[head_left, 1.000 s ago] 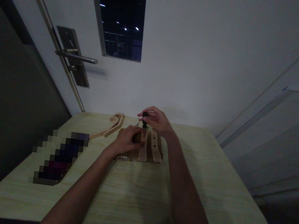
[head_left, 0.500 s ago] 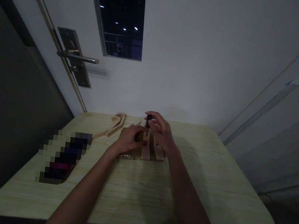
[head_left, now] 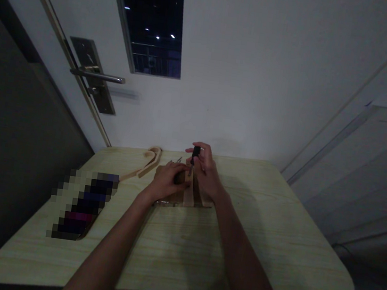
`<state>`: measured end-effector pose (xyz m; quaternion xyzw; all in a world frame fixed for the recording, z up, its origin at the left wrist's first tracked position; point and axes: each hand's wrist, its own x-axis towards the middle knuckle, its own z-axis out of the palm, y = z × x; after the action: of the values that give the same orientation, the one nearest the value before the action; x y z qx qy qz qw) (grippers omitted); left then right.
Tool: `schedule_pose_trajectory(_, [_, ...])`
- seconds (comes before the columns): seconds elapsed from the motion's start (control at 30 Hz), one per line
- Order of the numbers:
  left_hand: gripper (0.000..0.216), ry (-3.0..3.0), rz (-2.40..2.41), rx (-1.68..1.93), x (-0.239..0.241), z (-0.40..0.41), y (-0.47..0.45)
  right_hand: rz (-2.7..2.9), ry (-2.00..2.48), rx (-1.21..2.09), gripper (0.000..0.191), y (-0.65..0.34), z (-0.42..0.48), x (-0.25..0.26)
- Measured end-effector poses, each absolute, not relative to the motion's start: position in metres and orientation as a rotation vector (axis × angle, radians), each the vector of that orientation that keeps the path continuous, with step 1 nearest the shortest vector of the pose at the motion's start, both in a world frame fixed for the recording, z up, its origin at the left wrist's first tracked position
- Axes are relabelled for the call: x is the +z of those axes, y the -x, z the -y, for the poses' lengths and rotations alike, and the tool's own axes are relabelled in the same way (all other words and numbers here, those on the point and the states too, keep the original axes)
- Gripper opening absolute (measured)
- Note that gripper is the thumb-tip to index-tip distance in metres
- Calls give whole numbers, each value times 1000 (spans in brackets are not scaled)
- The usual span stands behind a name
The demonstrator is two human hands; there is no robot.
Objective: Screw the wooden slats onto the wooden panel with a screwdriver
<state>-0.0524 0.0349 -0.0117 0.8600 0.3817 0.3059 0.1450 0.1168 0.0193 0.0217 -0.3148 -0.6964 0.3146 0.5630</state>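
Observation:
A small wooden assembly (head_left: 189, 196) of a brown board with pale slats across it lies at the far middle of the table (head_left: 180, 248). My left hand (head_left: 167, 181) presses down on its left part, fingers curled over the wood. My right hand (head_left: 205, 170) grips a short black-handled screwdriver (head_left: 195, 155) held upright, its tip down on a pale slat.
Curved pale wooden pieces (head_left: 146, 162) lie at the table's far left. A blurred-out dark object (head_left: 81, 206) rests on the left side. A white door with a metal lever handle (head_left: 97, 76) and a dark glass panel stands right behind the table.
My right hand has shifted its hold round the screwdriver handle, dropping closer to the wood. The left hand stays on the assembly.

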Motion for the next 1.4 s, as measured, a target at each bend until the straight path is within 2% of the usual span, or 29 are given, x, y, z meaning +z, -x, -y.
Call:
schedule_pose_trajectory(0.2, [42, -2491, -1108, 871, -11, -34, 53, 1541, 746, 786, 34, -119, -25, 17])
schedule_pose_trajectory(0.37, [42, -2489, -1097, 887, -13, -34, 53, 1410, 770, 736, 26, -117, -27, 15])
schedule_pose_trajectory(1.0, [42, -2474, -1109, 851, -8, -31, 53, 1617, 742, 769, 40, -119, -22, 18])
schedule_pose_trajectory(1.27, [41, -2472, -1105, 873, -9, -31, 53, 1725, 802, 511, 43, -122, -25, 17])
schedule_pose_trajectory(1.4, [40, -2470, -1102, 876, -11, -32, 54, 1759, 806, 485, 46, -123, -25, 17])
